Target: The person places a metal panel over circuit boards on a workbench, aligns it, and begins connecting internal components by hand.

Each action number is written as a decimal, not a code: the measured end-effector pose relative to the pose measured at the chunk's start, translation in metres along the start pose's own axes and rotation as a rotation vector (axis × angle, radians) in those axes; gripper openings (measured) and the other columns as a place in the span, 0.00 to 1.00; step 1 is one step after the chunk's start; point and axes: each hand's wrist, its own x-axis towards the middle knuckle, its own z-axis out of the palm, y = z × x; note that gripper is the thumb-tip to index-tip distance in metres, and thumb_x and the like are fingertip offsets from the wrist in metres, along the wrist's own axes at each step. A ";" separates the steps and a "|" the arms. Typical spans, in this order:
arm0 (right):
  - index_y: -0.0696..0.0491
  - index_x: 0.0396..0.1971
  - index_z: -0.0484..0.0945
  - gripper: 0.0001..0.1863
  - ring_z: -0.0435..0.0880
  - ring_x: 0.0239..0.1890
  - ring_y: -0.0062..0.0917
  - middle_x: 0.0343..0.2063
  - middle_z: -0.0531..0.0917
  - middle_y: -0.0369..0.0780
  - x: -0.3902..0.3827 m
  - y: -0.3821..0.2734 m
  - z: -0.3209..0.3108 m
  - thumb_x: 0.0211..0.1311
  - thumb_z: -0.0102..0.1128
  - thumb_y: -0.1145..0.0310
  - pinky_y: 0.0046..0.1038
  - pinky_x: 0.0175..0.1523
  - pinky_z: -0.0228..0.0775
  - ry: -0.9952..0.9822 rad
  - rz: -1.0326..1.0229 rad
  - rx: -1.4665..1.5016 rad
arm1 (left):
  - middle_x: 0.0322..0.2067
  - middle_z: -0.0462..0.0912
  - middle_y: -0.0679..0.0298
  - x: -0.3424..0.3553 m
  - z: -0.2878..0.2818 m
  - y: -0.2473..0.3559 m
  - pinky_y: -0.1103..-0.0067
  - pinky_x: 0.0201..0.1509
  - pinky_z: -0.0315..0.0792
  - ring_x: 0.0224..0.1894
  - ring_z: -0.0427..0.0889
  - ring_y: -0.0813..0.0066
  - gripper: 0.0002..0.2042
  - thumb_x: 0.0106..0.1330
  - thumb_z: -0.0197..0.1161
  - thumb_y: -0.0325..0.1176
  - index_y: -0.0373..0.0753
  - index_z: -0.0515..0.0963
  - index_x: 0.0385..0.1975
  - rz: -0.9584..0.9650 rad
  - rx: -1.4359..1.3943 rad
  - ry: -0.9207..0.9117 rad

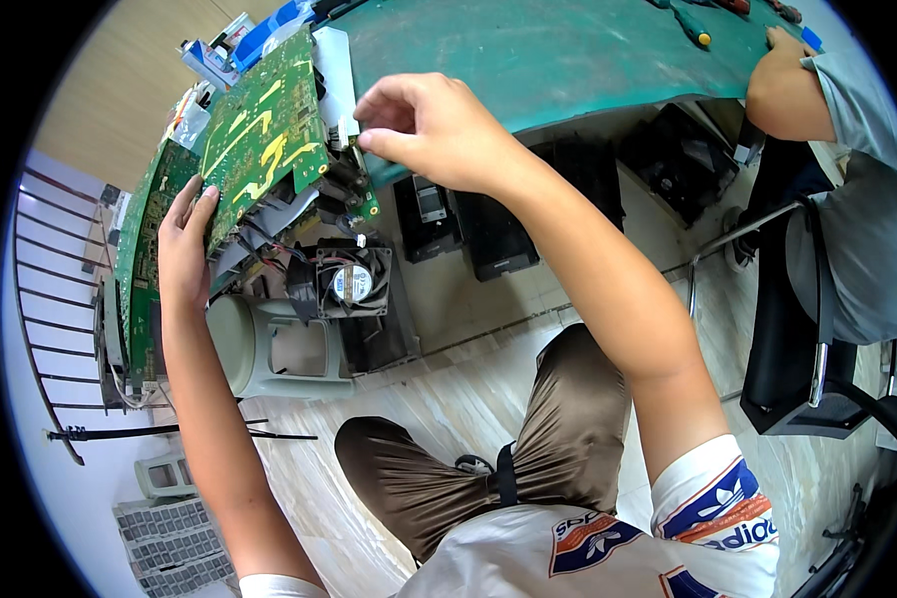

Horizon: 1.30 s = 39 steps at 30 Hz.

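A large green circuit board [259, 130] with yellow traces stands tilted at the table's left end. My left hand [184, 239] grips its lower left edge, thumb on the near face. At the board's right edge, my right hand [434, 130] is curled, thumb and fingertips close together beside a small white connector [343, 135]. Whatever lies between those fingertips is too small to make out. Below the board hang cables and a black cooling fan [354, 283] with a round label. Another green board [142, 269] stands to the left of my left hand.
The green-topped table [528, 55] carries a screwdriver [692, 26] at its far right. A co-worker's arm [792, 90] rests there, beside a black chair [797, 389]. Below are a pale plastic stool [269, 344] and black boxes [488, 234]. Black railings [65, 299] stand left.
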 end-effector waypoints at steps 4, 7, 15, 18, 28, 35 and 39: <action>0.62 0.48 0.80 0.21 0.87 0.40 0.27 0.38 0.88 0.44 0.007 0.008 0.010 0.55 0.72 0.69 0.29 0.49 0.78 -0.005 -0.052 0.107 | 0.61 0.75 0.49 0.004 -0.003 -0.007 0.75 0.70 0.59 0.65 0.71 0.66 0.29 0.71 0.63 0.40 0.26 0.68 0.65 0.076 0.123 0.050; 0.63 0.46 0.80 0.20 0.88 0.40 0.26 0.37 0.88 0.45 0.007 0.014 0.017 0.56 0.72 0.70 0.28 0.49 0.78 0.026 -0.034 0.165 | 0.60 0.76 0.49 0.002 -0.005 -0.003 0.74 0.69 0.62 0.64 0.73 0.65 0.27 0.72 0.61 0.43 0.27 0.72 0.62 0.230 0.303 0.119; 0.59 0.45 0.83 0.24 0.87 0.42 0.31 0.43 0.88 0.45 0.013 0.023 0.014 0.49 0.77 0.65 0.31 0.49 0.79 -0.014 -0.051 0.275 | 0.54 0.81 0.53 -0.055 0.041 0.050 0.69 0.67 0.66 0.59 0.78 0.62 0.18 0.63 0.67 0.29 0.32 0.78 0.53 0.872 0.509 -0.149; 0.62 0.49 0.77 0.23 0.80 0.37 0.19 0.41 0.87 0.44 0.011 0.022 0.017 0.56 0.74 0.67 0.24 0.42 0.74 0.008 -0.125 0.265 | 0.52 0.82 0.53 -0.062 0.062 0.064 0.70 0.65 0.67 0.57 0.79 0.60 0.17 0.62 0.68 0.27 0.32 0.80 0.50 0.902 0.517 -0.225; 0.62 0.50 0.73 0.21 0.81 0.36 0.23 0.41 0.87 0.45 0.014 0.013 0.021 0.63 0.67 0.66 0.26 0.42 0.74 -0.052 -0.010 0.345 | 0.50 0.82 0.54 -0.050 0.082 0.057 0.73 0.60 0.70 0.53 0.80 0.65 0.20 0.62 0.70 0.32 0.32 0.78 0.53 0.758 0.436 -0.218; 0.64 0.51 0.74 0.20 0.80 0.33 0.21 0.37 0.86 0.42 0.016 0.010 0.018 0.64 0.65 0.68 0.25 0.40 0.73 -0.098 0.055 0.466 | 0.50 0.82 0.54 -0.049 0.086 0.056 0.72 0.61 0.70 0.54 0.80 0.64 0.19 0.61 0.70 0.32 0.32 0.78 0.51 0.779 0.467 -0.204; 0.64 0.52 0.73 0.21 0.81 0.34 0.21 0.37 0.85 0.42 0.015 0.012 0.019 0.65 0.65 0.67 0.24 0.40 0.73 -0.091 0.040 0.539 | 0.51 0.82 0.54 -0.047 0.085 0.054 0.72 0.62 0.69 0.55 0.80 0.64 0.19 0.61 0.71 0.32 0.32 0.79 0.51 0.765 0.439 -0.210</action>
